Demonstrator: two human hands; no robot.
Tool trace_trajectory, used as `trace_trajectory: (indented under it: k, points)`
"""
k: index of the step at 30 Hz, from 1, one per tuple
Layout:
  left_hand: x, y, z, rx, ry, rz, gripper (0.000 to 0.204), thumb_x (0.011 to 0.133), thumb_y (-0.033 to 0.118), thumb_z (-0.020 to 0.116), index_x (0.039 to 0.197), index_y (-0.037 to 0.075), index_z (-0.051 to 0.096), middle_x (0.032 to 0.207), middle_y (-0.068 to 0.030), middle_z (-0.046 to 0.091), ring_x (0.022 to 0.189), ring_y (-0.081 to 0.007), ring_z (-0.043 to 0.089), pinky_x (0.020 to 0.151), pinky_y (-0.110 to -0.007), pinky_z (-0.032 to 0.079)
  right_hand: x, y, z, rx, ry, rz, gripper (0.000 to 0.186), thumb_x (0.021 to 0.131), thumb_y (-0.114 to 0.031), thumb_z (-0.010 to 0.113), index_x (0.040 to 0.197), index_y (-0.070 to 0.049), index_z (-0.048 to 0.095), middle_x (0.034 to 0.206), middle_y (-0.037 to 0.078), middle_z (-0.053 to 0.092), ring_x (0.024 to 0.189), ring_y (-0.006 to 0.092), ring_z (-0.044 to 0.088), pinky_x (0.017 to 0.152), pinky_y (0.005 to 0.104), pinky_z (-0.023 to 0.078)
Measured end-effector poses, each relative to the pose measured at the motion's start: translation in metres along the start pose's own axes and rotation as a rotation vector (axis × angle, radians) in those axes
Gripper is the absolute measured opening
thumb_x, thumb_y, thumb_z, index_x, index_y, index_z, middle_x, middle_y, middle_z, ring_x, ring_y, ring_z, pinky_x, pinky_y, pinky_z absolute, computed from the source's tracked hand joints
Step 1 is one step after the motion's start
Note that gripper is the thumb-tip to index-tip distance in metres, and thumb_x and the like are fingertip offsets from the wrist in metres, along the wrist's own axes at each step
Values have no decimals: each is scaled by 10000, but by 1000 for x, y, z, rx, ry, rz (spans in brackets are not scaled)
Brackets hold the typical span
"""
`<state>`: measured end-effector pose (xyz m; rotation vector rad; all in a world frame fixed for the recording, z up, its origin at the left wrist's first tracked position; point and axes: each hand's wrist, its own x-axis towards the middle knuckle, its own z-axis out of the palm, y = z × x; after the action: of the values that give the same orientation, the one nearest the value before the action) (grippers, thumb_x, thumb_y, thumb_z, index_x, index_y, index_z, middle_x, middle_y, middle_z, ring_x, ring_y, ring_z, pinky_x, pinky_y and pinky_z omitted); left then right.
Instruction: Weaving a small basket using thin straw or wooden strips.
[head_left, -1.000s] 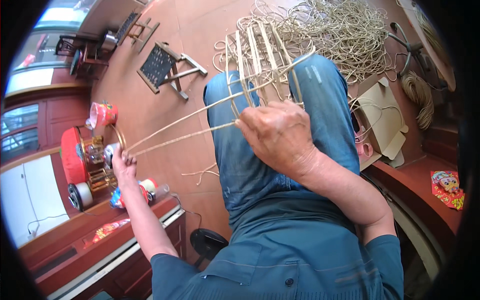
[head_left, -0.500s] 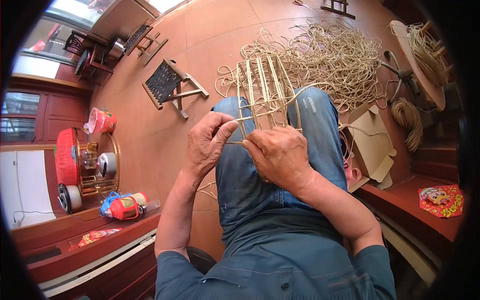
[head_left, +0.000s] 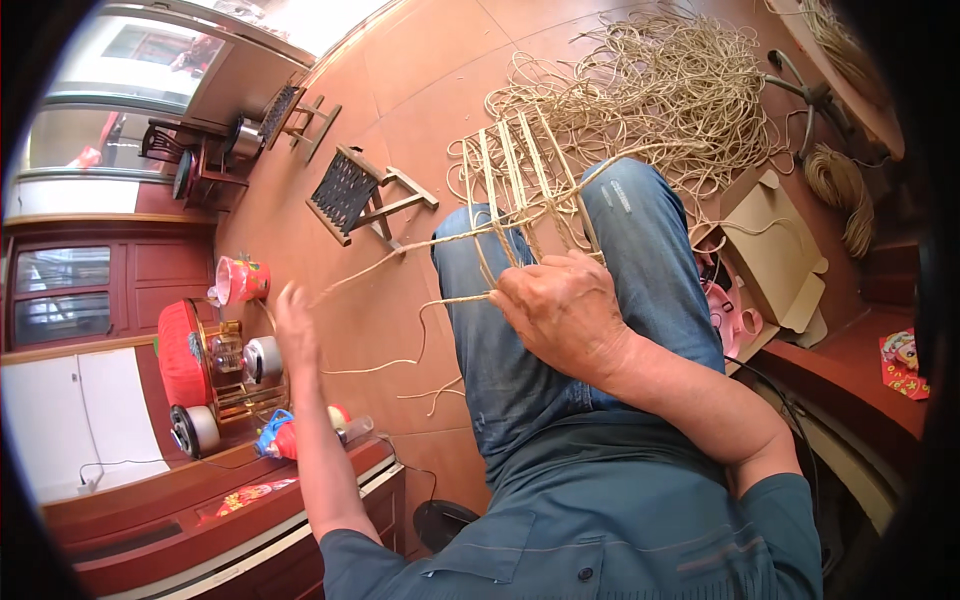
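The loose cane pile [head_left: 680, 90] at upper centre could snag your strand [head_left: 400, 268]. The woven frame [head_left: 525, 185] rests on your knees, right hand [head_left: 565, 310] clamped closed on it. Your left hand [head_left: 293, 325], mid-left, pulls the strand; its grip I cannot tell, so it may slip.

Person wears a slate-blue short-sleeved button-up shirt [head_left: 600, 520]: collar at the bottom edge, small dark buttons down the front, stitched seams across the chest. Sleeves end just past the shoulder, both forearms bare. Below it, blue denim jeans [head_left: 650, 270], faded over the thighs, with a small pale printed patch near one knee. Left hand [head_left: 293, 322] and right hand [head_left: 560, 310] are bare: no gloves, no watch, no rings visible.
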<state>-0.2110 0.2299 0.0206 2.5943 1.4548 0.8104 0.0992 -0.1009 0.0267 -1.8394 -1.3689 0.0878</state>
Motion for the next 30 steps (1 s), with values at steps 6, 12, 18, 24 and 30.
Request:
trace_trajectory:
  k: [6,12,18,24,30]
  points:
    - [-38,233,28,-821,-656,-50,292,1099,275,620,1251,35,687,927,-32,685,775,-100,584,659,-283,489,4,-8,-3,13,12,4,231,939,-258,737,784,-120,635,702,91,655,708,311,674,672,464,501]
    - [-44,178,32,-670,-448,-5,289,1083,252,640,867,63,673,773,59,570,705,-47,483,633,-228,411,0,-5,-3,7,23,16,231,942,-253,733,786,-119,628,702,81,660,706,291,672,681,440,494]
    - [-35,-110,-17,-289,-10,-320,296,1087,316,626,908,86,675,788,65,580,650,-42,464,569,-230,372,3,-6,2,57,37,-28,231,952,-246,725,791,-123,613,698,72,667,712,277,668,687,421,480]
    - [-16,63,31,-384,-222,1,470,1127,393,495,1341,6,654,1277,-98,684,1169,-174,611,1033,-328,480,1,-1,0,44,12,6,236,953,-248,724,791,-118,611,705,69,671,716,281,673,690,425,481]
    - [-50,237,37,-853,-614,11,289,1083,307,656,1028,32,728,825,18,626,695,-70,526,624,-256,453,-1,-9,-1,33,13,-6,228,945,-252,731,791,-119,629,706,70,666,700,283,667,673,425,477]
